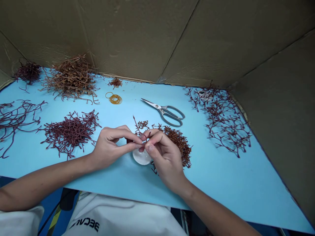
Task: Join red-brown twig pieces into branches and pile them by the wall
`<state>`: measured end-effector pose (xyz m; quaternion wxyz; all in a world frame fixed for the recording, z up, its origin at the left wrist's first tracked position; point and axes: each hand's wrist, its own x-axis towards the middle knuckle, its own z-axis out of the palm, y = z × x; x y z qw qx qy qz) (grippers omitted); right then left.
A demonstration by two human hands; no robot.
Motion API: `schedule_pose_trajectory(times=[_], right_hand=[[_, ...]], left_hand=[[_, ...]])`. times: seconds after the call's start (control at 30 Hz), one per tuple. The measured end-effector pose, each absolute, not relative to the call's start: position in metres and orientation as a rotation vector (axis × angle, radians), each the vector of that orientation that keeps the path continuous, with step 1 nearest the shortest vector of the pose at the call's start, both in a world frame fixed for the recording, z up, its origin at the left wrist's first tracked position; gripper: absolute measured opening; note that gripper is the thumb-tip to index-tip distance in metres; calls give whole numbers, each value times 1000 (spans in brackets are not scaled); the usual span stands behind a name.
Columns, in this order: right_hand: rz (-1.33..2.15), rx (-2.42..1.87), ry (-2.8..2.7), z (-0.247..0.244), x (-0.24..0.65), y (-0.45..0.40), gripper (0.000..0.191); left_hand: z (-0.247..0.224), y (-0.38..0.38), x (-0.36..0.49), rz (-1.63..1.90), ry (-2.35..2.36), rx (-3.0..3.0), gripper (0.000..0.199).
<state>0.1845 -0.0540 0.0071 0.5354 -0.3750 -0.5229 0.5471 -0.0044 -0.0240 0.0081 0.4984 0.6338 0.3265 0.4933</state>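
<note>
Both hands meet above a small white dish (142, 158) near the front of the blue table. My left hand (115, 146) pinches a thin reddish-brown twig (146, 137) between thumb and fingertips. On the same twig, my right hand (163, 154) is closed with thumb and forefinger, its fingertips nearly touching the left ones. Another bit of twig (134, 121) sticks up just behind the fingers. A heap of short brown pieces (180, 144) lies behind and right of my right hand, partly covered by it.
Scissors (163, 111) lie behind the hands, with yellow rubber bands (115, 98) to their left. Purple twigs (71, 132), a tall brown pile (71, 78) and long stems (17, 118) occupy the left. Branched twigs (221, 114) spread at right. Cardboard walls (137, 39) enclose the back.
</note>
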Motion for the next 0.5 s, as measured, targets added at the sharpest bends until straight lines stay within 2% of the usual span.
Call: schedule_pose_trajectory(times=[0.27,0.5], right_hand=[[1285,-931,-1249,8,184,-54,27],[1137,-929,-1193,3,188,-54,24]], left_hand=[[7,-26,-3,1216,804,1506,8],[2,-30,-3,1265,851,1391,23]])
